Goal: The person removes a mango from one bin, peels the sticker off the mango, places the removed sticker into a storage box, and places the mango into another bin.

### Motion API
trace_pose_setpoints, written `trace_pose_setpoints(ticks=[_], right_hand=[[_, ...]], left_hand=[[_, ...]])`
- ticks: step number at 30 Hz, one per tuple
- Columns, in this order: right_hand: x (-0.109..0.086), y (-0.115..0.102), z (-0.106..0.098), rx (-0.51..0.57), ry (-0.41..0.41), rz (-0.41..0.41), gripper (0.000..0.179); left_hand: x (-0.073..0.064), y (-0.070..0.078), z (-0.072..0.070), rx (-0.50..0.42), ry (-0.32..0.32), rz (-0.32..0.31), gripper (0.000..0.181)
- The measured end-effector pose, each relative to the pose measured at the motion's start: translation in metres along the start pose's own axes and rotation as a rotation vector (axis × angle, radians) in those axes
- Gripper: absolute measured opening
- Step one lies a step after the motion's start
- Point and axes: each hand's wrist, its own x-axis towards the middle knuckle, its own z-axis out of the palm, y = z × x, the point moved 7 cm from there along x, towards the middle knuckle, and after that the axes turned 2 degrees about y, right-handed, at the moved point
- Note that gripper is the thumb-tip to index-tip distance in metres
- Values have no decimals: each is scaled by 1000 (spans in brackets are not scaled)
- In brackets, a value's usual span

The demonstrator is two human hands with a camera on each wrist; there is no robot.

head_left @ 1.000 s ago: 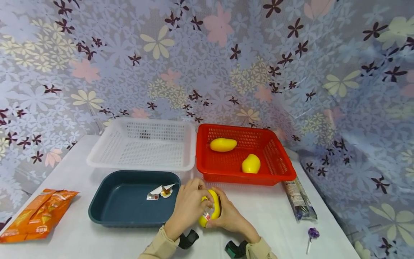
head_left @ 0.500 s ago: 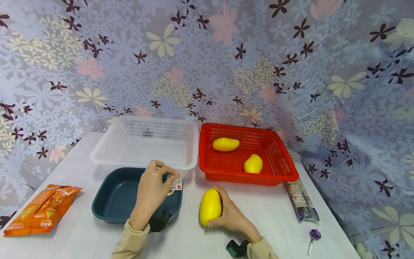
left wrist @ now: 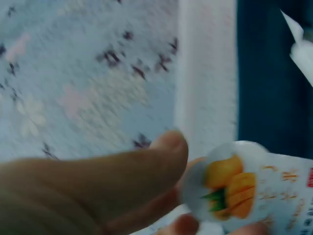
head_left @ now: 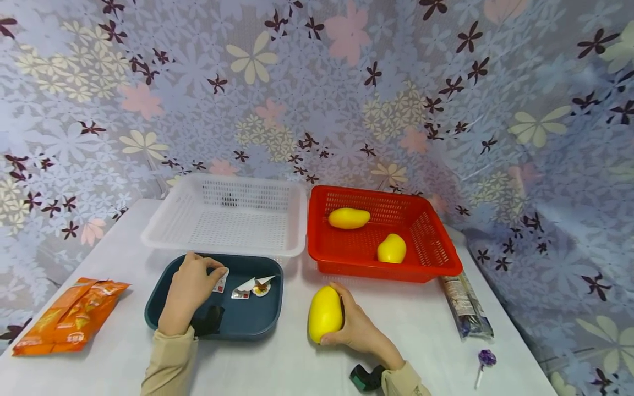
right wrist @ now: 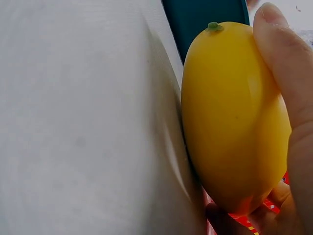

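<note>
Over the left part of the dark blue-green tray, my left hand pinches a white paper label. The left wrist view shows the label with a round end printed with mangoes, held at the thumb and fingertips. My right hand grips a smooth yellow mango low over the white table. Up close in the right wrist view, the mango has a small green stem end, with the thumb along its side. A crumpled label lies at the right inside the tray.
Behind stand a white basket and a red basket holding two yellow mangoes. An orange snack bag lies at left. At right are a clear-wrapped package and a purple lollipop.
My left hand has left the mango with a label and moved left across the tray. The mango's side now shows without the label, and my right hand still holds it in about the same place.
</note>
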Motion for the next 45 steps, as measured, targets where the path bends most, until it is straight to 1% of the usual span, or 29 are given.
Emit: trace_pose_setpoints(ticks=[3,5,7,10,13,15,18,23,28,32,35,37,39,40,42,44,45], right_hand=[[-1,2,-3,-5,-6,-2,118],[-1,3,-5,-10,-5,-8,118],[-2,3,-7,-12,0,-10,118],[-3,3,-9,-6,9,-13,119],[-4,3,-10,0,9,-9,119],[-5,3,-11,4,10,-11,118],[-7,2,-12,4,16,-17,118],[-10,2,-14,-11,24,-22,118],[-7,-1,-9,-5,15,-31,117],[-4,-5,-3,12,-10,-50,118],[-4,-8,-1,26,-17,-56,119],[-3,-9,-1,30,-13,-59,119],[-3,-10,-1,28,-10,-63,119],[-3,-10,-1,25,-9,-66,120],[-4,-11,-1,21,-10,-71,120],[-4,-11,-1,14,-9,-75,120],[-4,-12,-1,14,-6,-79,120]], left_hand=[[6,-9,14,1,-119,6,30],[9,-11,22,-13,-178,6,32],[12,-11,28,-26,-210,9,33],[15,-9,33,-35,-234,17,36],[18,-11,39,-20,-265,19,41],[20,-12,44,-18,-278,11,45],[21,-13,50,-32,-280,-4,50],[20,-8,55,-45,-277,-3,56],[17,-9,53,-56,-269,-5,61],[13,-9,46,-53,-260,-9,61],[8,1,38,-8,-237,20,58],[4,12,30,9,-189,49,53],[-1,27,23,5,-128,80,48],[-2,35,21,-16,-96,91,46],[-4,53,24,-111,-54,108,44],[-3,70,37,-232,-41,134,46],[-2,79,46,-303,-52,146,48]])
